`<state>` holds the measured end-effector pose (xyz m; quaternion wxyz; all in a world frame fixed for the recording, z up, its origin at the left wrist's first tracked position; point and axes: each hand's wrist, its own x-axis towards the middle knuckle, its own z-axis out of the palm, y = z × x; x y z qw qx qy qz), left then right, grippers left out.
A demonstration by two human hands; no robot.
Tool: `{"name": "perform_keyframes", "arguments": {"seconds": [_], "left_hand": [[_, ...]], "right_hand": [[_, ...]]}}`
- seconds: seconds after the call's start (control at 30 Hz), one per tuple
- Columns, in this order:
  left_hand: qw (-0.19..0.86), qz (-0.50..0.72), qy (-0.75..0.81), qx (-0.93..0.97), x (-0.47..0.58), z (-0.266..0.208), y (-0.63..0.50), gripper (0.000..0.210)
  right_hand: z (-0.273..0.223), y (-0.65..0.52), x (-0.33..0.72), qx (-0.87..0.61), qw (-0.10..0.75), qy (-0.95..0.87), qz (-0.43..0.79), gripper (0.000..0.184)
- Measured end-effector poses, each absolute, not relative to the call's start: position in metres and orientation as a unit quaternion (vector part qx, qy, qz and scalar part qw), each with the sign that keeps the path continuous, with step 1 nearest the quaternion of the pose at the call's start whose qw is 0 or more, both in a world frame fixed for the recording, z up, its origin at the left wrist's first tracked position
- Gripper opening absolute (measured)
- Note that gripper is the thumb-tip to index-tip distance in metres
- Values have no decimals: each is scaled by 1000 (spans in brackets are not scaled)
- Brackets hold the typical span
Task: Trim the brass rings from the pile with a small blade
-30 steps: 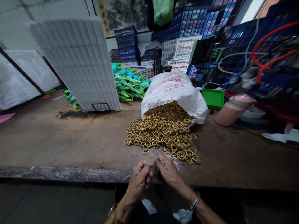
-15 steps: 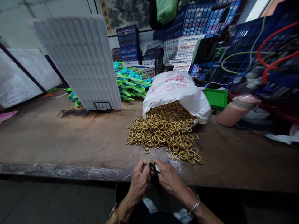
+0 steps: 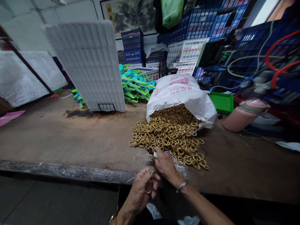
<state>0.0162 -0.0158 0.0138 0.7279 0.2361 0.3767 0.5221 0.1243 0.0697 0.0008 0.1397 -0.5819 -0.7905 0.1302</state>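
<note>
Gold-coloured rings [image 3: 164, 131] spill in a heap from the mouth of a white woven sack [image 3: 178, 90] lying on the table. At the table's front edge my left hand [image 3: 140, 189] curls its fingers round a gold ring [image 3: 148, 188]; another may sit at its fingertips. My right hand [image 3: 167, 165] reaches to the near edge of the heap, closed on a small white-and-dark tool [image 3: 155, 154]. The tool's dark tip is beside a ring; whether they touch I cannot tell, nor the tool's exact kind. A bangle circles the right wrist.
A tall white ribbed panel [image 3: 93, 65] stands at the left, with green and blue plastic pieces [image 3: 136, 84] behind it. To the right are a green tray [image 3: 221, 102] and a pink bottle [image 3: 245, 115]. Stacked crates [image 3: 187, 50] fill the back.
My right hand has moved forward from the left hand to the heap, carrying the small tool. The left hand has turned, showing a ring in its fingers. The view has shifted slightly.
</note>
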Motion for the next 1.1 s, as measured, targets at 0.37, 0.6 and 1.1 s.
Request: {"name": "perform_keyframes", "arguments": {"seconds": [0.37,0.6,1.1], "left_hand": [[773,533,324,118,-4,5,-13,18],[756,547,358,39,-6,1,-5,24],[664,533,455,260,11,5,5,37]], "right_hand": [[-7,77,104,-601,88,-792,65,13],[-6,83,111,-598,87,-793,83,22],[1,48,152,-385,267,-613,636,28]]}}
